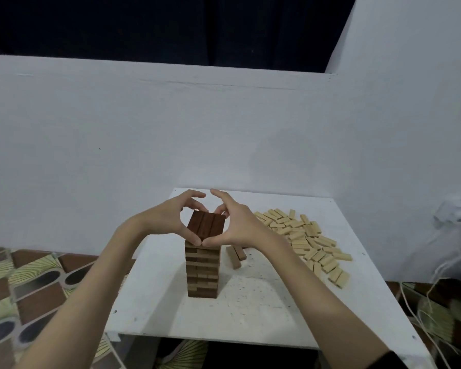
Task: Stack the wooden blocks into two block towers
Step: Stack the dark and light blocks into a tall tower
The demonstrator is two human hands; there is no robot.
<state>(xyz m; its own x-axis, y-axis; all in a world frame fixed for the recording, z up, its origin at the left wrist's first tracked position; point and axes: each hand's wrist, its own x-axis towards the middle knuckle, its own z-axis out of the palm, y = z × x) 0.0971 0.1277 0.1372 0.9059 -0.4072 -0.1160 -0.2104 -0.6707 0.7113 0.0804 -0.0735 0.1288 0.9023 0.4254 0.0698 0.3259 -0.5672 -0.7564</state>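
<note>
— Hands first: how do they sit?

— Both hands are at the top of the dark wooden tower [203,265]. The left hand [171,218] curves round its left side, thumb tip pressed to the near top corner and fingers arched over the far edge. The right hand [236,225] mirrors it on the right side, thumb meeting the left thumb at that same near corner, index finger arched above the far edge. Neither lifts a block; the fingers are bent loosely and frame the top layer [206,224], with the thumbs plainly touching. Whether the far fingertips touch the wood cannot be told.

— How many blocks are on top?

— Three dark brown blocks lie side by side there, long sides together. Lower layers run crosswise in turn; their count is hard to read in the shadow.

— How many towers are there?

— One stands, near the middle of the white surface [264,315], directly between the two hands.

— Are there loose blocks?

— A pile of pale blocks [308,242] spreads flat on the surface to the right of the tower, well apart from the right hand, too many and too overlapped to count. Two brownish blocks [236,256] lie just right of the tower, below the right wrist.

— What lies around the surface?

— A white wall [117,142] stands behind, a patterned floor [24,286] shows at left, and white cords [421,310] lie at right.
</note>
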